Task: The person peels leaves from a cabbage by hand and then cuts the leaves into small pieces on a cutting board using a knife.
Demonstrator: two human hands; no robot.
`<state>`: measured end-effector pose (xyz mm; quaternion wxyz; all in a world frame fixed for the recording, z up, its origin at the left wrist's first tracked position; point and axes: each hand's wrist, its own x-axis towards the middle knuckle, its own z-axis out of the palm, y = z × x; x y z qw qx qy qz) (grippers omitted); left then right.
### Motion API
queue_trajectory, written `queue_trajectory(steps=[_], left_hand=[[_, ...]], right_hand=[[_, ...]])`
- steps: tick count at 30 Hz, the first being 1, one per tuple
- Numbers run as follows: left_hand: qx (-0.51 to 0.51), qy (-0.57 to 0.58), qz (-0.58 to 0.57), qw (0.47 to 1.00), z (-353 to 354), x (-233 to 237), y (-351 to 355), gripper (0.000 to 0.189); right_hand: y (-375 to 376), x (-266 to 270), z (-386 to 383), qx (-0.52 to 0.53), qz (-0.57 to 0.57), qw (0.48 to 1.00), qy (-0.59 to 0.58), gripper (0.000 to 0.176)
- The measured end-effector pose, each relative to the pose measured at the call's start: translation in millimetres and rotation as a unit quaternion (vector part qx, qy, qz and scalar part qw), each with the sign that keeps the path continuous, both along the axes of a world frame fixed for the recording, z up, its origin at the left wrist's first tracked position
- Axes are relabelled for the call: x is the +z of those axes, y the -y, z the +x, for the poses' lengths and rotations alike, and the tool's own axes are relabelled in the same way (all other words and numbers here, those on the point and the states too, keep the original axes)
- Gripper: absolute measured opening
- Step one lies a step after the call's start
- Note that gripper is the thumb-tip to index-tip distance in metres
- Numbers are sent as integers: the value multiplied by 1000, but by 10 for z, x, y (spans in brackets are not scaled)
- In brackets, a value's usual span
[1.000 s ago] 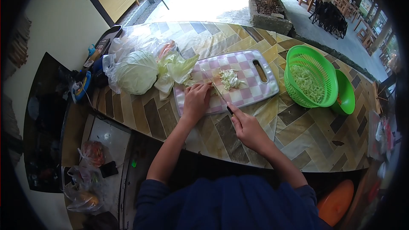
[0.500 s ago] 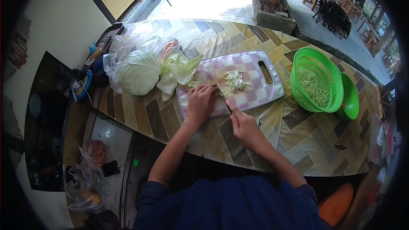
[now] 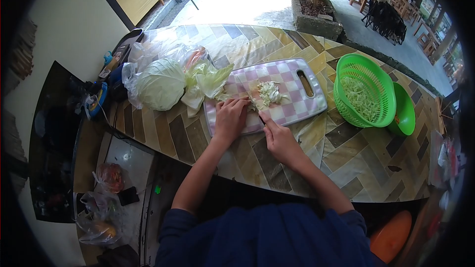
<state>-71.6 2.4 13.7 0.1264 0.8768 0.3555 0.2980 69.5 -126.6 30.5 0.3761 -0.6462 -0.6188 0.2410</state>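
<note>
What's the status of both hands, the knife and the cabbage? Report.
Right hand on knife; left hand on board's near-left part. Shredded cabbage beside blade. Nothing visible blocking.

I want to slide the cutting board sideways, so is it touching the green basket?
Apart. The head view shows a strip of patterned tabletop between the handle end of the cutting board and the green basket.

A dark navy-blue top [image 3: 267,240] sits at six o'clock — plain-looking, creased cloth. Its left sleeve [image 3: 177,223], near seven o'clock, and right sleeve [image 3: 353,220], between four and five, match — both short.
</note>
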Motion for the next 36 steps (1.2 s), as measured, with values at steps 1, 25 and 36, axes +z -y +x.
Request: queue_trajectory(steps=[1, 25, 36], left_hand=[[1, 0, 5, 1000, -1, -8, 2, 17], [-16, -10, -187, 982, 13, 155, -224, 44], [2, 139, -328, 934, -252, 345, -414, 42]], right_hand=[[31, -4, 23, 4, 4, 1000, 3, 47], [242, 71, 258, -16, 29, 999, 2, 45], [399, 22, 176, 47, 27, 996, -74, 45]])
